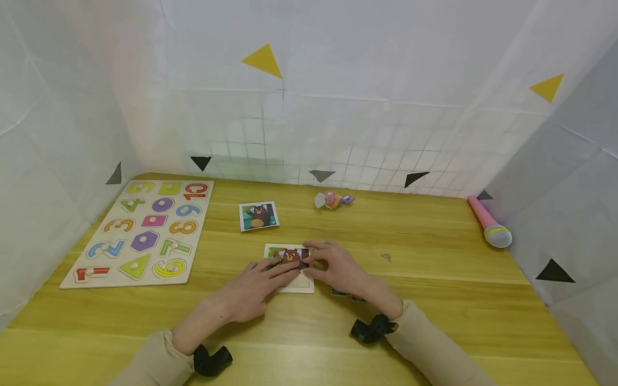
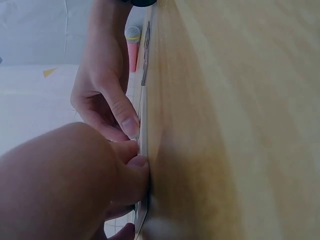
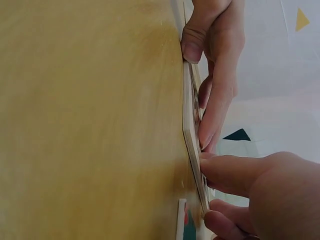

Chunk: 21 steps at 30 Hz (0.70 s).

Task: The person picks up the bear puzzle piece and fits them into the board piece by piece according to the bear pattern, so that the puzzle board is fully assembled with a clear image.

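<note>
A small wooden bear puzzle (image 1: pixel 299 288) lies flat on the table, its lower part bare wood. My left hand (image 1: pixel 248 294) rests on it from the left, straight fingers across the bear picture; in the right wrist view its thumb (image 3: pixel 192 52) touches the board's edge. At the puzzle's right side, my right hand (image 1: pixel 341 269) pinches a dark puzzle piece (image 1: pixel 304 253) between thumb and fingers, against the board. The fingers partly hide this piece. Loose puzzle pieces (image 1: pixel 339 292) lie partly hidden below the right wrist.
A bear picture card (image 1: pixel 259 215) lies behind the puzzle. A number-and-shape pegboard (image 1: pixel 198 252) covers the table's left side. At the back is a pink and purple toy (image 1: pixel 331 199); a pink microphone (image 1: pixel 488 224) lies at the right edge. White sheeting encloses the table.
</note>
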Each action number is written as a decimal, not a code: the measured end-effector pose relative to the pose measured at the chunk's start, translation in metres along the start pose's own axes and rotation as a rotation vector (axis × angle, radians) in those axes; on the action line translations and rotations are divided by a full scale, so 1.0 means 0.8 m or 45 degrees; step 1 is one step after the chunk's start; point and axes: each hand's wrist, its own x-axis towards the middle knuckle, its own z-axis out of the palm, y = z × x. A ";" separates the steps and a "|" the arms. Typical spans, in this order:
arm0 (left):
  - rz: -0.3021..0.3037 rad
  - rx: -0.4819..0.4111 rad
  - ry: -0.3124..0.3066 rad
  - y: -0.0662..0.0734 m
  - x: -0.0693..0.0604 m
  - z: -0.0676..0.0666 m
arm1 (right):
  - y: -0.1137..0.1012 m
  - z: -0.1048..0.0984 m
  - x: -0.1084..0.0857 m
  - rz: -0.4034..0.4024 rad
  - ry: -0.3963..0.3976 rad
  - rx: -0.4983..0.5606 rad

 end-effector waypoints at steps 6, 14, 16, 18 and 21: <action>0.013 -0.005 -0.012 -0.003 0.000 0.000 | 0.003 0.001 0.000 -0.007 -0.022 -0.013; 0.058 -0.166 0.066 -0.018 -0.003 -0.003 | 0.003 -0.002 0.000 -0.020 -0.034 -0.016; 0.039 -0.212 0.064 -0.020 -0.005 -0.005 | 0.004 -0.003 0.000 -0.020 -0.037 -0.018; 0.002 -0.238 0.049 -0.022 -0.007 -0.008 | 0.006 -0.004 -0.001 -0.011 -0.039 -0.012; -0.050 -0.232 0.034 -0.025 -0.010 -0.012 | 0.010 -0.008 -0.003 0.009 -0.042 -0.006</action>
